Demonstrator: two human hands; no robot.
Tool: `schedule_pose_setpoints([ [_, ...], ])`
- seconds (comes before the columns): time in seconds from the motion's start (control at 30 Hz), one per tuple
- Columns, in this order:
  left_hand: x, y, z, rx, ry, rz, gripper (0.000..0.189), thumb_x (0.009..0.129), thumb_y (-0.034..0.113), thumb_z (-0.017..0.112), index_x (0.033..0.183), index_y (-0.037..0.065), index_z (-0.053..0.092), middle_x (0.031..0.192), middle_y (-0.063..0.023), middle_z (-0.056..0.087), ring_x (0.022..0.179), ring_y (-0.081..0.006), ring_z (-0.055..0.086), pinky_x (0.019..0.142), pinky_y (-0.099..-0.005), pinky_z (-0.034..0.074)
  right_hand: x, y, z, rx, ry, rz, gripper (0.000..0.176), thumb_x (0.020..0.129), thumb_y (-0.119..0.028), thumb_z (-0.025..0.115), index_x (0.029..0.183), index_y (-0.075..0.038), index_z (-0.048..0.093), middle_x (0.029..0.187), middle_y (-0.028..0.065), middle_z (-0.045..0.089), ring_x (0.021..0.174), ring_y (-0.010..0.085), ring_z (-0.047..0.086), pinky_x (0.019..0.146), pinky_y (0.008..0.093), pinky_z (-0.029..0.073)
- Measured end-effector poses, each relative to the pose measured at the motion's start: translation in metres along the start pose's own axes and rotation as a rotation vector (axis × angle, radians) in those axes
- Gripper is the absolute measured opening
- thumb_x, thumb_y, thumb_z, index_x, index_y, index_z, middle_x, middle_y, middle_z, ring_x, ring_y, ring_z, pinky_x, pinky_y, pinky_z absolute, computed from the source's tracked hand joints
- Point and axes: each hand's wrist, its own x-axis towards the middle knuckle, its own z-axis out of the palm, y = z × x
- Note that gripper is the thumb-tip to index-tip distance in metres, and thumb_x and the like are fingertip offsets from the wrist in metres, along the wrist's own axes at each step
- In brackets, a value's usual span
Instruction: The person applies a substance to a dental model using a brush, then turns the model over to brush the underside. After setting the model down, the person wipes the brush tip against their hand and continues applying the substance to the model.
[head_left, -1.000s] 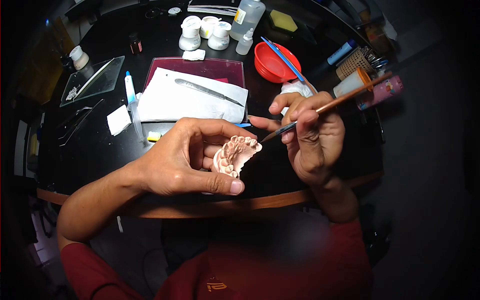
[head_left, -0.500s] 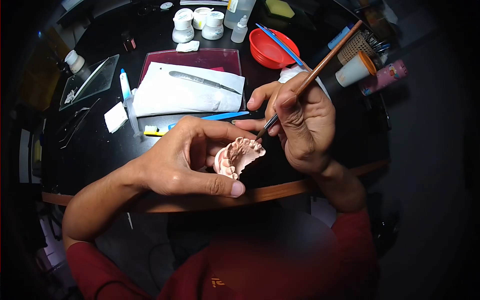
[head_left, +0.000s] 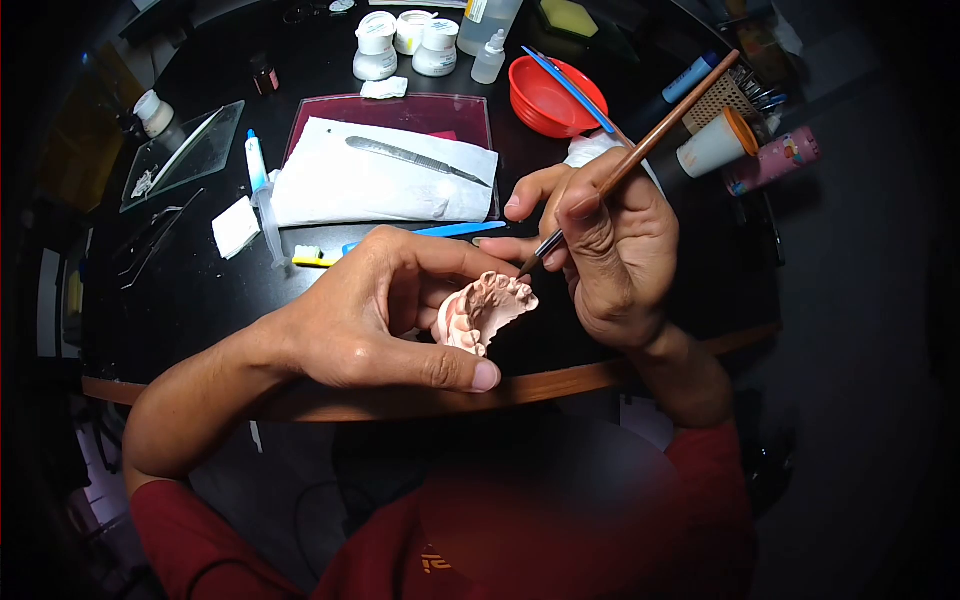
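A pinkish dental cast (head_left: 490,312) with a curved row of teeth is held over the table's front edge. My left hand (head_left: 375,335) is closed around its left side, thumb below and fingers behind. In my right hand (head_left: 615,255) is a thin paintbrush (head_left: 655,132) with a brown wooden handle, pinched between thumb and fingers and slanting up to the right. Its dark pointed tip is right at the far row of teeth on the cast. The fingertips of my left hand behind the cast are partly hidden.
A scalpel (head_left: 415,160) lies on folded white paper (head_left: 390,195). Behind stand white jars (head_left: 436,50), a dropper bottle (head_left: 489,58) and a red bowl (head_left: 545,110) with a blue-handled tool across it. Left are a syringe (head_left: 268,225), a toothbrush (head_left: 312,256) and a glass slab (head_left: 205,150). A cup (head_left: 715,145) stands right.
The whole view has shifted slightly, with the table things appearing a little to the right. The grips on cast and paintbrush look the same, and the tip stays at the teeth.
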Motion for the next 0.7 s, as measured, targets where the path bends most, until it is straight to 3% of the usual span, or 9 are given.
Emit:
schedule_pose_setpoints([
  [0.1,0.0003,0.0005,0.001,-0.009,0.005,0.0,0.054,0.085,0.003,0.089,0.132,-0.009,0.064,0.109,-0.0045,0.07,0.097,-0.0072,0.064,0.083,-0.0231,0.052,0.0002,0.0006,-0.0009,-0.051,-0.017,-0.027,0.03,0.106,-0.028,0.067,0.11,0.0,0.059,0.096,0.0112,0.066,0.082,0.0116,0.066,0.076,0.0343,0.068],
  [0.17,0.0001,0.0007,0.0014,-0.016,0.021,-0.03,0.061,0.082,0.003,0.09,0.135,-0.01,0.063,0.123,-0.0096,0.065,0.11,-0.0125,0.062,0.093,-0.0273,0.05,0.0018,0.0012,-0.0041,-0.135,-0.055,-0.055,0.027,0.108,-0.029,0.062,0.109,-0.003,0.054,0.082,0.0094,0.06,0.093,0.0183,0.067,0.078,0.0418,0.07],
  [0.2,-0.0005,0.0014,0.001,-0.014,0.034,-0.061,0.067,0.079,0.002,0.091,0.138,-0.011,0.062,0.138,-0.0147,0.06,0.122,-0.0177,0.06,0.103,-0.0315,0.048,0.0022,0.0013,-0.0046,-0.156,-0.066,-0.065,0.026,0.109,-0.029,0.06,0.109,-0.004,0.052,0.077,0.0089,0.058,0.097,0.0205,0.067,0.079,0.0443,0.071],
  [0.27,-0.0012,0.0035,0.0004,0.001,0.042,-0.093,0.073,0.077,0.001,0.092,0.141,-0.011,0.06,0.153,-0.0195,0.055,0.135,-0.0229,0.058,0.114,-0.0359,0.045,0.0022,0.0004,-0.003,-0.13,-0.061,-0.063,0.026,0.109,-0.028,0.06,0.109,-0.004,0.053,0.077,0.0091,0.059,0.097,0.0204,0.067,0.079,0.0444,0.071],
  [0.7,-0.0017,0.0092,0.0009,0.031,0.05,-0.148,0.071,0.077,-0.002,0.09,0.14,-0.012,0.06,0.153,-0.0182,0.055,0.132,-0.0214,0.061,0.114,-0.0352,0.046,0.0025,-0.0008,-0.0035,-0.167,-0.054,-0.07,0.026,0.109,-0.027,0.061,0.108,-0.002,0.053,0.076,0.0088,0.058,0.096,0.0202,0.067,0.078,0.0442,0.071],
])
